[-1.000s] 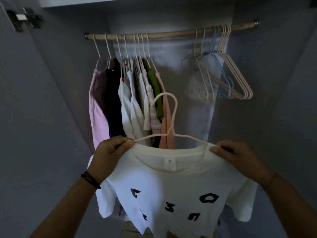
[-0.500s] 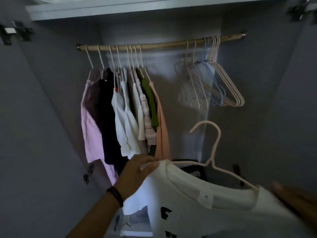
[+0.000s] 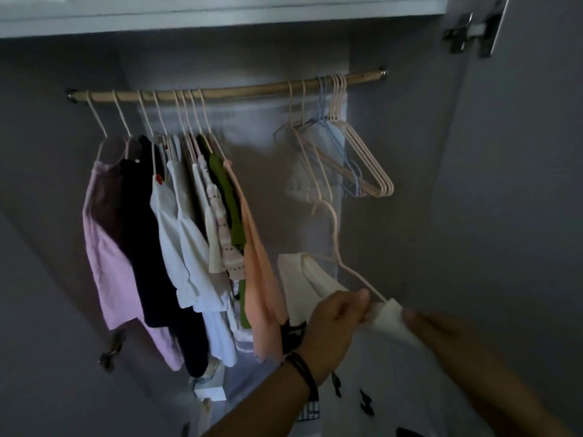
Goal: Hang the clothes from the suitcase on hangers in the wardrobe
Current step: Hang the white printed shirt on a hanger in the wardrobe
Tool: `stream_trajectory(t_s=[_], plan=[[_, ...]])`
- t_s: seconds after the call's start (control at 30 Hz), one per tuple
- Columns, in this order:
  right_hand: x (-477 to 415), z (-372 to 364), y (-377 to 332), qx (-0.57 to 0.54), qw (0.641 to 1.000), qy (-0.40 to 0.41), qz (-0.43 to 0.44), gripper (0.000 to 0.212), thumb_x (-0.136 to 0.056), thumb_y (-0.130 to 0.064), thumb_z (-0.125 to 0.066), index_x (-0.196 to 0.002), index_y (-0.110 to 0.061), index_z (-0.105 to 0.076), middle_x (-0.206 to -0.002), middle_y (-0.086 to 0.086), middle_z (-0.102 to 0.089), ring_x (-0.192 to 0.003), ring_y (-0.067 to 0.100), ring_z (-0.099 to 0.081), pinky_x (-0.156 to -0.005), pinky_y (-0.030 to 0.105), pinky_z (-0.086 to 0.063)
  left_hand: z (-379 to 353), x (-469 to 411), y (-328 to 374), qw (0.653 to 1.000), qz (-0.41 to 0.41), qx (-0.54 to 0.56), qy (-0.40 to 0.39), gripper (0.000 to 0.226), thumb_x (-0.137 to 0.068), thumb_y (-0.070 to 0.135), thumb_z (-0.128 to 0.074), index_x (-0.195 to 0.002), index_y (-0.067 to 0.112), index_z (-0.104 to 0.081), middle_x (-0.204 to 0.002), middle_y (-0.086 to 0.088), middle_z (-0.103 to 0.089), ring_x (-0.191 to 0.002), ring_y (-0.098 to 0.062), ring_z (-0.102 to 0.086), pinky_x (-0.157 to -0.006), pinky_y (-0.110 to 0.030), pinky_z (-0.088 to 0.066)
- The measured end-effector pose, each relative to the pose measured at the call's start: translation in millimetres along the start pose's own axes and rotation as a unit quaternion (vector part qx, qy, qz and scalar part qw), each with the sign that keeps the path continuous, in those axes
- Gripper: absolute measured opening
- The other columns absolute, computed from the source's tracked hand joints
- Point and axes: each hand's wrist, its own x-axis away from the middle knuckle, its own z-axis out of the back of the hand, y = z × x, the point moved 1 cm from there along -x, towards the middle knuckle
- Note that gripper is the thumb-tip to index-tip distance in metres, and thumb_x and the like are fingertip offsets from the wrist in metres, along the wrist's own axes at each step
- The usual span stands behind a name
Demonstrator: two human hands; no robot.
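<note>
**Shirt on its hanger, held below the rail and not yet hooked on**

I am looking up into the wardrobe [image 3: 258, 137]. The white T-shirt [image 3: 378, 357], with black print, sits in the lower centre and lower right of the frame. It is threaded on a pale hanger [image 3: 336, 234] that tilts down to the right. The hook points up, well below the rail [image 3: 252, 88] and just under the bunch of empty hangers [image 3: 378, 176] at upper right.

The left hand [image 3: 334, 323], lower centre, has its fingers curled and clamped on the shirt's shoulder where the hanger arm runs into the cloth. The right hand [image 3: 441, 335], lower right, is blurred. Its thumb lies on top of the cloth and its fingers are hidden beneath, so I cannot tell whether they are clamped. The hung clothes [image 3: 164, 241] fill the left half of the rail and end at a peach top [image 3: 258, 263]. The suitcase is not in view.

Risks as I judge them:

- **Snagging.** The hook stands close under the empty hangers. Lifted straight up, it could catch one and drag the bunch along or off the rail.
- **Slipping.** With the hanger this tilted, the far shoulder may slide off its arm if the grip loosens during the lift.
- **Missing the rail.** Neither hand holds the hook, so it may swing and miss. The free stretch between the peach top and the empty hangers looks the safest target.
</note>
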Motion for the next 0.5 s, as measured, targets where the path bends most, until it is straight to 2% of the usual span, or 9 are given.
stream_trajectory(t_s=[0.07, 0.13, 0.2, 0.27, 0.33, 0.43, 0.5], plan=[[-11, -24, -27, -0.006, 1.000, -0.006, 0.017, 0.025, -0.095, -0.015, -0.049, -0.084, 0.003, -0.062, -0.096, 0.026, -0.064, -0.081, 0.033, -0.055, -0.072, 0.032, -0.042, -4, -11, 10, 1.000, -0.006, 0.002, 0.022, 0.032, -0.093, 0.036, -0.052, -0.092, 0.010, -0.069, -0.086, -0.002, -0.067, -0.075, 0.002, -0.058, -0.069, -0.013, -0.045], [-32, -38, -30, -0.036, 0.999, 0.019, 0.036, 0.030, -0.096, -0.014, -0.049, -0.092, 0.011, -0.063, -0.101, 0.031, -0.063, -0.089, 0.038, -0.060, -0.074, 0.038, -0.046, 1, -24, 20, 0.999, -0.021, 0.001, 0.050, 0.033, -0.091, 0.034, -0.058, -0.094, 0.003, -0.070, -0.094, -0.012, -0.069, -0.081, -0.006, -0.061, -0.072, -0.016, -0.047], [-46, -43, -42, -0.050, 0.997, 0.022, 0.050, 0.029, -0.097, -0.018, -0.048, -0.100, 0.006, -0.064, -0.102, 0.026, -0.065, -0.095, 0.034, -0.060, -0.074, 0.036, -0.048, 12, -40, 29, 0.996, -0.030, 0.015, 0.081, 0.030, -0.090, 0.029, -0.061, -0.095, -0.001, -0.069, -0.098, -0.017, -0.068, -0.083, -0.010, -0.061, -0.072, -0.016, -0.048], [-59, -49, -59, -0.061, 0.995, -0.009, 0.078, 0.023, -0.096, -0.021, -0.049, -0.094, -0.005, -0.065, -0.096, 0.021, -0.065, -0.086, 0.030, -0.062, -0.073, 0.037, -0.048, 23, -56, 41, 0.995, -0.039, 0.016, 0.094, 0.031, -0.092, 0.026, -0.060, -0.092, -0.005, -0.066, -0.088, -0.017, -0.065, -0.075, -0.007, -0.057, -0.066, -0.014, -0.046], [-73, -50, -62, -0.063, 0.991, -0.024, 0.118, 0.015, -0.094, -0.019, -0.053, -0.089, -0.011, -0.064, -0.090, 0.019, -0.063, -0.076, 0.020, -0.058, -0.068, 0.031, -0.044, 35, -72, 53, 0.994, -0.039, 0.021, 0.098, 0.031, -0.093, 0.024, -0.057, -0.090, -0.007, -0.064, -0.076, -0.008, -0.057, -0.067, -0.004, -0.051, -0.060, -0.013, -0.042], [-84, -47, -63, -0.065, 0.986, -0.023, 0.150, 0.016, -0.092, -0.018, -0.056, -0.080, -0.017, -0.065, -0.068, -0.002, -0.062, -0.061, 0.002, -0.054, -0.059, 0.021, -0.041, 60, -99, 69, 0.993, -0.028, 0.023, 0.114, 0.027, -0.094, 0.029, -0.055, -0.076, 0.011, -0.064, -0.069, 0.003, -0.051, -0.068, -0.008, -0.048, -0.062, -0.018, -0.039], [-91, -50, -65, -0.059, 0.984, -0.019, 0.166, 0.022, -0.094, -0.019, -0.054, -0.074, -0.015, -0.063, -0.063, -0.006, -0.061, -0.055, -0.003, -0.050, -0.055, 0.015, -0.038, 75, -116, 77, 0.991, -0.033, 0.019, 0.130, 0.029, -0.094, 0.031, -0.055, -0.067, 0.021, -0.058, -0.065, 0.005, -0.047, -0.066, -0.009, -0.046, -0.058, -0.015, -0.038]])
